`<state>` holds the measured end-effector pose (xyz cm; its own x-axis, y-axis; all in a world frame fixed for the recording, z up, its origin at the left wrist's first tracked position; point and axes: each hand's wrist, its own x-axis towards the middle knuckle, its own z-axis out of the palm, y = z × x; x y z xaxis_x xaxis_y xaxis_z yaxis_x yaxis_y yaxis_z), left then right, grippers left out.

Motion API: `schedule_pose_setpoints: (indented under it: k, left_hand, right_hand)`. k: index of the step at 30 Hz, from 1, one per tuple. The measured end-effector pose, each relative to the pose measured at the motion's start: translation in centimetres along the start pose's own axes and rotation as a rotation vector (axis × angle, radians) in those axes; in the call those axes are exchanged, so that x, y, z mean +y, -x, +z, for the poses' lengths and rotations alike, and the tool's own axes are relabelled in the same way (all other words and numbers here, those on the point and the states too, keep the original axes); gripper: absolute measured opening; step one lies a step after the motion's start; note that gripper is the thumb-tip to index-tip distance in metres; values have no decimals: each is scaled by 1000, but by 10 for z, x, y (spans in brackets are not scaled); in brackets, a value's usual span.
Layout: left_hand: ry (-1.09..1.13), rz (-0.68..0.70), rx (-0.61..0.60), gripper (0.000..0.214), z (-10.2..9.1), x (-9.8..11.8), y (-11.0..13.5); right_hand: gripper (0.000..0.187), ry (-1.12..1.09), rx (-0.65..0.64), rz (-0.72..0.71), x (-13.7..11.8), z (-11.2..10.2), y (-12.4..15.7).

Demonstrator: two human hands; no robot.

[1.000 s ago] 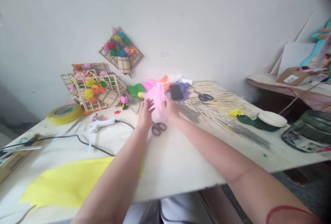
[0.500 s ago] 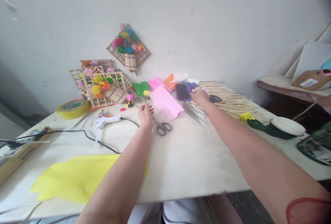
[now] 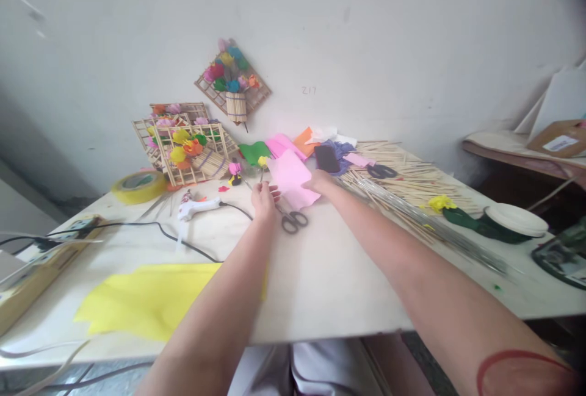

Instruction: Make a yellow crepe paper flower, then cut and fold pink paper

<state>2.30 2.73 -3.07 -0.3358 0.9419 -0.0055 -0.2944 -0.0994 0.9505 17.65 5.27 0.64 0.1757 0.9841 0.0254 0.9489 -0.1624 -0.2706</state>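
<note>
Near the middle of the table, my left hand (image 3: 265, 199) pinches the thin stem of a small yellow paper flower (image 3: 262, 162), its other fingers loosely spread. My right hand (image 3: 321, 182) has its fingers closed at the right edge of a pink paper sheet (image 3: 289, 177), which lies on the table between both hands. Black-handled scissors (image 3: 294, 221) lie just below the sheet, their blades partly hidden by my left hand and the paper. A pink flower (image 3: 235, 168) on a small dark and yellow holder stands left of my left hand.
A glue gun (image 3: 199, 207) with its cord, yellow tape (image 3: 140, 187) and yellow paper (image 3: 151, 298) are at left. Flower-decorated stick frames (image 3: 192, 158) lean behind. A phone (image 3: 326, 159), wooden sticks (image 3: 407, 170), silver wires (image 3: 434, 231) and a white-rimmed bowl (image 3: 517, 219) are at right.
My right hand has come left and nearer, from beside the phone to the pink sheet's edge. The silver wires now lie farther right across the sticks. My left hand stays nearly in place.
</note>
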Motion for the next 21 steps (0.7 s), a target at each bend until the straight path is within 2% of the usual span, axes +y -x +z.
schedule_pose_setpoints:
  k: [7,12,16,21]
  left_hand:
    - [-4,-23,-17,12,0,1,2]
    - [1,-1,-25,11,-1,1,2]
    - [39,51,-58,18,1,0,1]
    - [56,106,-65,38,6,1,1]
  right_hand:
    - [43,-124,-11,84,-2,5,-5]
    - [34,-251,83,83,7,-2,-3]
    - [37,-605,123,62,12,-4,6]
    - [38,-1119,39,-75,9,6,18]
